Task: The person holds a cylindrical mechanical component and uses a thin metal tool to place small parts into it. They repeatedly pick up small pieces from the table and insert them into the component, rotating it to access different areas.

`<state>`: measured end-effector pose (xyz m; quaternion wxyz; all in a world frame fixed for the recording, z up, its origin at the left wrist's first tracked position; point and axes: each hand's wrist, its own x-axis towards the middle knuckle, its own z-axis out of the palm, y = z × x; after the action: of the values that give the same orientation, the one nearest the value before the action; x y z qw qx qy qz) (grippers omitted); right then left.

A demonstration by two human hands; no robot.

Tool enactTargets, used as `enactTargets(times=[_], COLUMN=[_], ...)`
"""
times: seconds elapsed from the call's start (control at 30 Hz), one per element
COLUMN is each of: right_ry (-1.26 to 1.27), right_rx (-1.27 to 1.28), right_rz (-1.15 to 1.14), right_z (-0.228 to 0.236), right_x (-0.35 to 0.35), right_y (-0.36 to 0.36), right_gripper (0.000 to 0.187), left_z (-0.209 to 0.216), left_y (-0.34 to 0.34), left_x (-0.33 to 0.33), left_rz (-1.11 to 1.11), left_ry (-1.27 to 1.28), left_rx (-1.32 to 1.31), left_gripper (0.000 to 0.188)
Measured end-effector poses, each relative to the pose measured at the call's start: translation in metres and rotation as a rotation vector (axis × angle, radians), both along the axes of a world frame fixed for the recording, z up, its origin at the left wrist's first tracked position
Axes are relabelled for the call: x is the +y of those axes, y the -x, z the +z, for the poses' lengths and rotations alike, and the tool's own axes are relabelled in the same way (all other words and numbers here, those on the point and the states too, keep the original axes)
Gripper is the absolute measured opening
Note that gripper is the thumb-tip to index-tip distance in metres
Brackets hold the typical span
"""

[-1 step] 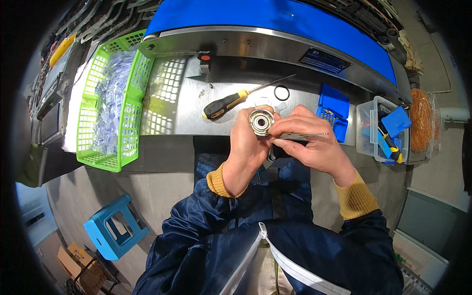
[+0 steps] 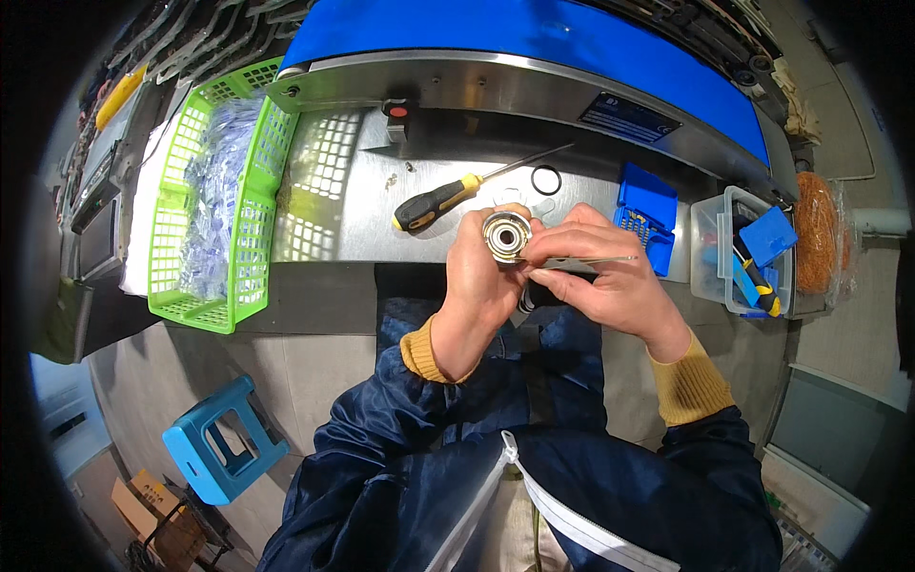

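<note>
Nothing has visibly shifted since the earlier frame. I see the round part point(image 2: 506, 236) above the bench point(image 2: 367, 238) edge, cupped in the left hand point(image 2: 478, 281), apparently to steady it face-up; the right hand point(image 2: 607, 275) pinches a thin tool point(image 2: 613, 260) beside it. Beyond: a blue case point(image 2: 648, 195) of bits point(image 2: 634, 227), a clear bin point(image 2: 708, 274) holding a yellow-black handle point(image 2: 763, 289), a green basket point(image 2: 251, 205) of packets point(image 2: 214, 210).

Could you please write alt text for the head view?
The left hand holds a round metal part; the right hand holds a thin tool beside it. A screwdriver, black ring and open blue case lie on a metal bench, with a green basket at left.
</note>
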<state>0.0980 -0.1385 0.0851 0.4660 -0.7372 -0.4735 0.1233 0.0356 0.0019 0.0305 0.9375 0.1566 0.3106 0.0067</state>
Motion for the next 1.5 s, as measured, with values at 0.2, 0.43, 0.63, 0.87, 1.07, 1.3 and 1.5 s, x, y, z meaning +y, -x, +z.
enactTargets(times=[0.2,0.43,0.63,0.87,1.07,1.3,1.5], right_ry=[-0.008,0.004,0.068,0.137,0.051,-0.155,-0.232], right_rx=[0.004,-0.004,0.069,0.1,0.123,-0.066,-0.125], right_rz=[-0.005,0.001,0.009,0.029,-0.019,-0.177,-0.352], right_z=[0.001,0.001,0.004,0.009,0.008,-0.014,-0.041], right_x=[0.001,0.001,0.001,0.003,0.002,-0.003,0.005], right_y=[0.0,0.0,-0.003,-0.007,-0.006,0.021,0.046], right_gripper=[0.026,0.026,0.023,0.021,0.021,0.02,0.019], left_z=[-0.003,0.0,-0.002,-0.002,-0.017,-0.031,-0.03], left_y=[0.0,-0.001,0.002,0.002,0.002,-0.002,-0.002], left_x=[0.0,-0.001,-0.003,-0.003,0.007,0.009,0.01], left_rz=[-0.01,0.014,-0.015,-0.009,-0.062,0.023,0.103], left_ry=[-0.007,-0.041,-0.086,-0.081,0.192,0.478,0.491], left_rx=[-0.045,-0.029,-0.072,-0.05,-0.118,-0.076,-0.107], left_gripper=[0.031,0.03,0.032,0.033,0.032,0.032,0.031])
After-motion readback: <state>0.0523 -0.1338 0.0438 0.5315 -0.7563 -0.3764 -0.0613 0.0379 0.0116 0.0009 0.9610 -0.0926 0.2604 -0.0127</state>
